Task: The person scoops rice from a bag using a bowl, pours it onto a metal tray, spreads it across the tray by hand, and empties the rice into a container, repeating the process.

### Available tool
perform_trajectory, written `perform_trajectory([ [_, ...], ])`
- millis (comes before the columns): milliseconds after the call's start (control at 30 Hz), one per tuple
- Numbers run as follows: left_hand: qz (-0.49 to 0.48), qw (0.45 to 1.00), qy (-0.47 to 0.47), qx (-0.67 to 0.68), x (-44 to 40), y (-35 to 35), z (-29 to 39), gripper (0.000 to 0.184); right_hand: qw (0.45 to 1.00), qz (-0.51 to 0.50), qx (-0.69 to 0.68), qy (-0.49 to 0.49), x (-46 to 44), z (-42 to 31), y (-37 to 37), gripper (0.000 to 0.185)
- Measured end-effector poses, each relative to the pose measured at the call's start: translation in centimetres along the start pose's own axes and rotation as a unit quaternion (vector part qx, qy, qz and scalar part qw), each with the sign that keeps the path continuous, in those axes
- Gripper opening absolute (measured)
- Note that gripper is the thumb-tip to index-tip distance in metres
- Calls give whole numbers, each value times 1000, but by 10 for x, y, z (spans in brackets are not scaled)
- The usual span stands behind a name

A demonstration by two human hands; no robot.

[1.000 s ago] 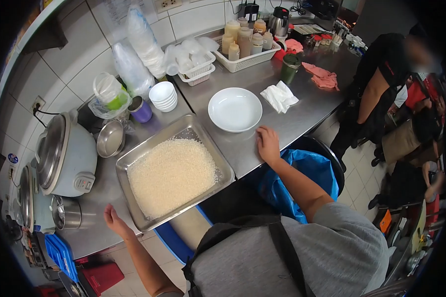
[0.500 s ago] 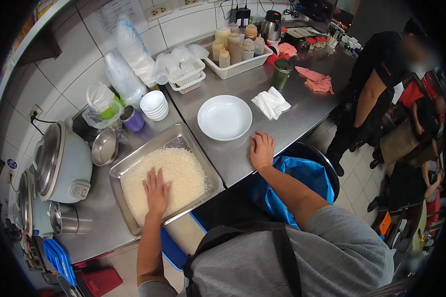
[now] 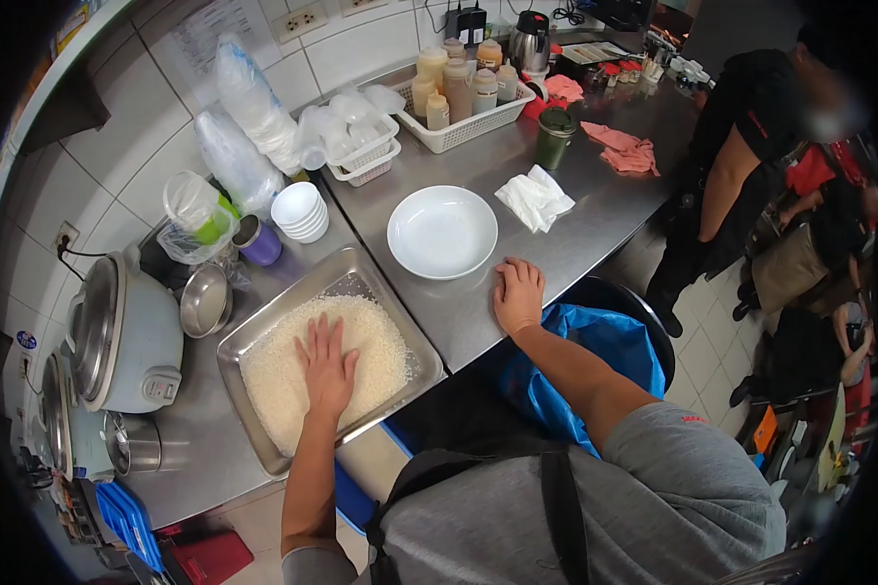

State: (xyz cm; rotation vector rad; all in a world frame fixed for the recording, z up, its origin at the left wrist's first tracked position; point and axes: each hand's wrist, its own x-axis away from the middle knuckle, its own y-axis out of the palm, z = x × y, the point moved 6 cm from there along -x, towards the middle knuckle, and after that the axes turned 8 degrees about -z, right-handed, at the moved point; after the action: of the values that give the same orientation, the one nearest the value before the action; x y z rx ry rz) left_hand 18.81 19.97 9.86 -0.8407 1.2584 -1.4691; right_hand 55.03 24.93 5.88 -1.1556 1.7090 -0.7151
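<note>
My left hand (image 3: 328,369) lies palm down on a bed of uncooked white rice (image 3: 376,336), its fingers spread. The rice is heaped in a rectangular metal tray (image 3: 422,359), with scattered grains along the tray's far end. On the steel counter (image 3: 456,327), near its front edge, rests my right hand (image 3: 519,295), palm down with nothing visible in it. A shallow white bowl (image 3: 442,232) sits just beyond that hand, not touching it. Beside the bowl is a crumpled white napkin (image 3: 536,200).
Left of the tray are a rice cooker (image 3: 132,331), a metal bowl (image 3: 206,300), a purple cup (image 3: 259,240) and stacked white bowls (image 3: 300,212). Behind stands a basket (image 3: 468,127) of squeeze bottles. A blue-lined bin (image 3: 605,361) is below my right arm. A person (image 3: 722,166) stands at right.
My left hand has shifted slightly right and away from me across the rice, its fingers now more spread. My right hand stays on the counter. The view has moved a little.
</note>
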Motion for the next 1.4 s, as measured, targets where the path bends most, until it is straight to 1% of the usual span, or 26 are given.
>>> perform_trajectory([
  [67, -11, 1000, 14, -7, -8, 14, 2, 58, 1000, 0, 9, -3, 0, 0, -1, 30],
  [100, -20, 999, 20, -47, -11, 20, 2, 56, 1000, -3, 11, -6, -1, -1, -1, 29],
  [433, -17, 999, -3, -50, -29, 31, -2, 56, 999, 16, 21, -34, -1, -2, 1, 27],
  [633, -37, 998, 1, -53, -25, 32, -4, 58, 999, 22, 17, -29, -2, -1, 2, 27],
  [733, -47, 997, -11, -62, -30, 36, -4, 58, 999, 15, 24, -26, -2, -2, 1, 27],
  [933, -46, 997, -40, -45, -58, 42, 1, 58, 1000, 13, 14, -24, -2, 1, 3, 29],
  [1033, -53, 997, -63, -4, -70, 42, 2, 57, 1000, 8, 15, -23, -3, -1, 2, 28],
  [1200, -61, 995, -82, -7, -85, 47, -1, 58, 999, 10, 21, -22, -2, 0, 2, 25],
  [1333, -52, 995, -85, 4, -87, 48, -2, 56, 1000, 5, 24, -17, -3, 0, 2, 26],
  [1400, -62, 993, -93, 27, -81, 50, 1, 56, 1000, 7, 16, -22, -3, -1, 2, 27],
])
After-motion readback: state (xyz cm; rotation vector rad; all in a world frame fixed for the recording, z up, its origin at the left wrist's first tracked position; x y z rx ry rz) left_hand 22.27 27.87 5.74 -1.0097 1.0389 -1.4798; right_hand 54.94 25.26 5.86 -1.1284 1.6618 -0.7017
